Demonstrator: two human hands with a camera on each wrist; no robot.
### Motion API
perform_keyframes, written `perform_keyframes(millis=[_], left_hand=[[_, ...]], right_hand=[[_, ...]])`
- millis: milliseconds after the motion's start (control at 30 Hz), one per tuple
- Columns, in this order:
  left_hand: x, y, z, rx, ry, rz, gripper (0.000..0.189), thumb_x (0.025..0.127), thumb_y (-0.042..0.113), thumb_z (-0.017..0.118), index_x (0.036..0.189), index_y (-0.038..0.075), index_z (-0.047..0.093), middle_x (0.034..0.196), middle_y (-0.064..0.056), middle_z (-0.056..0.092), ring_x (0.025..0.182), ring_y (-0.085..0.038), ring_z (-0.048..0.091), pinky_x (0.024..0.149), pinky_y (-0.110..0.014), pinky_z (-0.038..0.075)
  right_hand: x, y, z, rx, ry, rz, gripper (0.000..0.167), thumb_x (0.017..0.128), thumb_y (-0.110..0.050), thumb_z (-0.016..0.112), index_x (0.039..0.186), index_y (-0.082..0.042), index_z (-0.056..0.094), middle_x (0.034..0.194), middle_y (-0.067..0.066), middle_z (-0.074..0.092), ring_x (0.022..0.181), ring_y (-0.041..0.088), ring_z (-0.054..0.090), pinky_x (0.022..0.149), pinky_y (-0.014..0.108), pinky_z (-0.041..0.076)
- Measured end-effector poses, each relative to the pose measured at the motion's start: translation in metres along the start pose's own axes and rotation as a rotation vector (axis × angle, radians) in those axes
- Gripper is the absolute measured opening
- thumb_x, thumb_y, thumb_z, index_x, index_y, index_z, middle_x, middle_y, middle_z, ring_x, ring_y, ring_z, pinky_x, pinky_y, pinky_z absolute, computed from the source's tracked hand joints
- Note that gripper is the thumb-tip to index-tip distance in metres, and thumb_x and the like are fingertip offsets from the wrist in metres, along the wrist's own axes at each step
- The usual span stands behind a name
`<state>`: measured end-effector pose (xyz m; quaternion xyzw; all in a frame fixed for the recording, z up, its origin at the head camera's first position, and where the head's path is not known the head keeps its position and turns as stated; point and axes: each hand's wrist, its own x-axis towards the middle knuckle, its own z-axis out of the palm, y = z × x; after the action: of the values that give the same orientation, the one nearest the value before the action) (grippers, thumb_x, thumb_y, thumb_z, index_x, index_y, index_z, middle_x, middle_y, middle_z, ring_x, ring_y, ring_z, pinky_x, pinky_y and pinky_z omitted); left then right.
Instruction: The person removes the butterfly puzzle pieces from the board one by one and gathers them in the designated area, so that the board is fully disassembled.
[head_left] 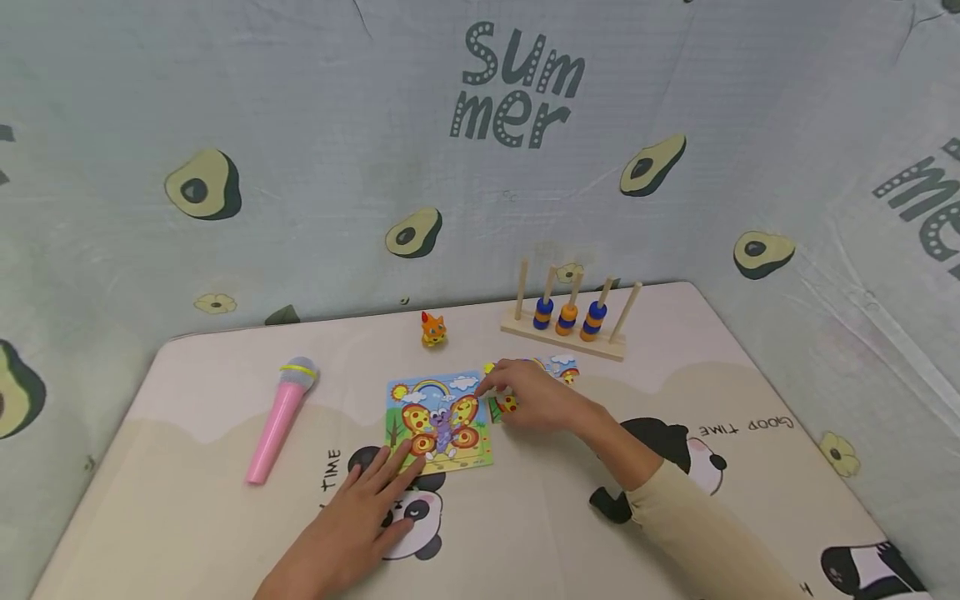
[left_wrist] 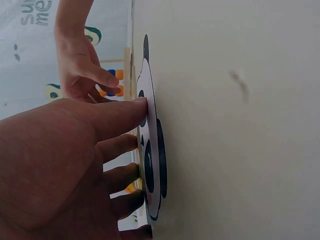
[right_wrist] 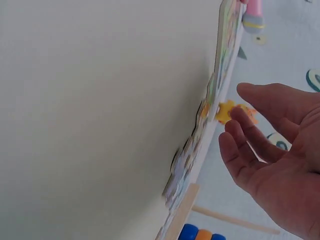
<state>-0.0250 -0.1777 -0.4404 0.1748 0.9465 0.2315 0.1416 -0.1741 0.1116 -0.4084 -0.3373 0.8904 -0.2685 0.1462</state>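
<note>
A square butterfly picture puzzle [head_left: 450, 417] lies flat in the middle of the table. My left hand [head_left: 367, 504] rests with spread fingers on the tablecloth, its fingertips touching the puzzle's lower left edge. Loose puzzle pieces [head_left: 562, 367] lie right beside the puzzle, partly covered by my right hand [head_left: 536, 396]. In the right wrist view that hand [right_wrist: 270, 140] has loosely bent fingers with nothing between them, apart from the pieces [right_wrist: 182, 165]. Its index finger [head_left: 483, 387] is at the puzzle's upper right edge; the head view does not show whether it touches.
A pink toy microphone [head_left: 281, 421] lies at the left. Behind the puzzle stands a small orange animal figure [head_left: 433, 330]. A wooden peg rack [head_left: 562, 335] with blue and orange rings stands at the back right. A printed curtain [head_left: 315, 167] hangs behind the table.
</note>
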Motion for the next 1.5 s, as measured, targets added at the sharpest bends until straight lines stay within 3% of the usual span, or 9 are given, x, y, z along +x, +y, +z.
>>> perform_keyframes(millis=[233,467,800,1500], left_hand=[[0.0,0.001,-0.002,0.01,0.007,-0.002,0.068,0.101,0.038,0.067,0.162,0.024,0.039,0.174,0.001,0.024,0.161,-0.035,0.02,0.125,-0.068,0.019],[-0.001,-0.001,-0.001,0.0,0.011,0.027,0.068,0.101,0.037,0.067,0.162,0.022,0.04,0.174,0.0,0.024,0.16,-0.037,0.021,0.124,-0.07,0.02],[0.0,-0.002,0.002,0.013,0.011,0.028,0.068,0.101,0.036,0.067,0.162,0.022,0.04,0.174,-0.001,0.025,0.16,-0.038,0.021,0.124,-0.07,0.021],[0.001,0.0,0.001,0.009,-0.007,-0.005,0.069,0.101,0.038,0.067,0.162,0.024,0.039,0.174,0.002,0.023,0.161,-0.035,0.019,0.125,-0.069,0.019]], right_hand=[[0.013,-0.008,0.009,0.069,-0.017,-0.019,0.041,0.088,0.002,0.075,0.126,-0.014,0.075,0.122,0.004,0.07,0.105,0.024,0.061,0.087,0.034,0.053],[0.024,-0.008,0.017,0.118,-0.038,-0.01,0.044,0.085,0.002,0.077,0.125,-0.015,0.075,0.122,0.0,0.071,0.109,0.022,0.06,0.099,0.04,0.047],[0.032,-0.012,0.024,0.058,-0.047,-0.053,0.045,0.079,0.004,0.08,0.122,-0.011,0.076,0.118,0.002,0.073,0.112,0.02,0.065,0.102,0.04,0.053],[0.036,-0.022,0.026,-0.028,-0.122,0.005,0.053,0.081,0.006,0.077,0.127,-0.019,0.076,0.126,0.001,0.065,0.118,0.019,0.056,0.107,0.039,0.051]])
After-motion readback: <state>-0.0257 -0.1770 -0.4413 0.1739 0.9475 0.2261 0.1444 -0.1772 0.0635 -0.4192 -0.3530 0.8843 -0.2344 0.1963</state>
